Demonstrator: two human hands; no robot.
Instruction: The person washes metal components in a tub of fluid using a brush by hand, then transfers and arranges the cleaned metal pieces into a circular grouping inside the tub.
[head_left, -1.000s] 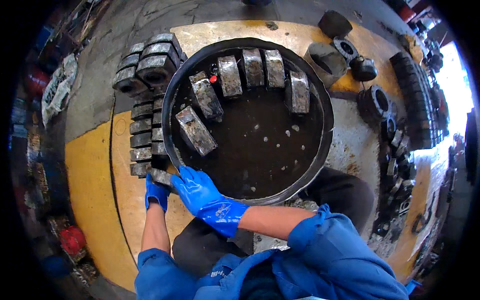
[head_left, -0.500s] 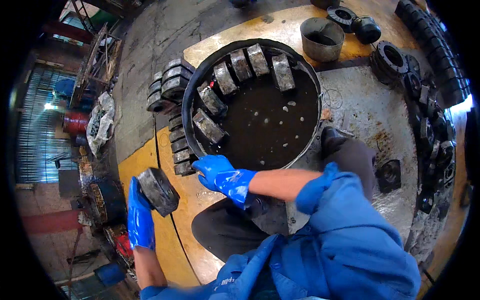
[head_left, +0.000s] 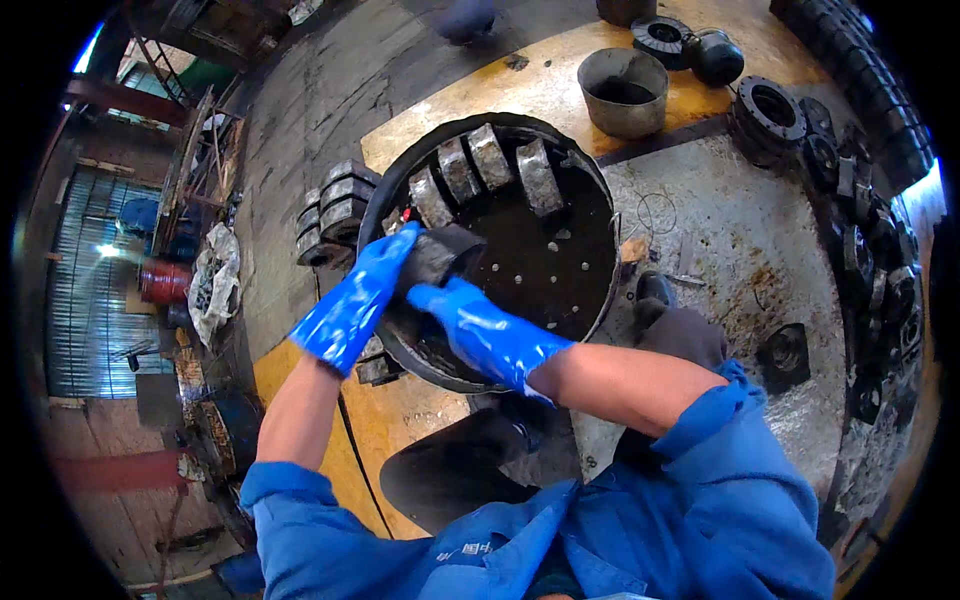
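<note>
A dark, thick metal block point(head_left: 440, 255) is held over the left part of a large round tub point(head_left: 604, 190) of murky dark liquid. My left hand point(head_left: 375, 280), in a blue rubber glove, grips the block from its left side. My right hand point(head_left: 478, 325), gloved the same way, closes on its near edge. Several similar blocks stand along the tub's far wall, one of them a worn metal block point(head_left: 540, 178), partly out of the liquid. The held block and my hands hide the tub's left side.
Stacked blocks point(head_left: 340, 205) sit on the floor left of the tub, and more lie beneath my left forearm. A grey bucket point(head_left: 622, 95) stands beyond it. Ring-shaped metal parts point(head_left: 772, 108) and a square plate point(head_left: 782, 352) lie to the right. My knees flank the tub's near side.
My left hand has carried the block from the floor area at left up over the tub. My right hand has left the tub's near rim and moved onto the block.
</note>
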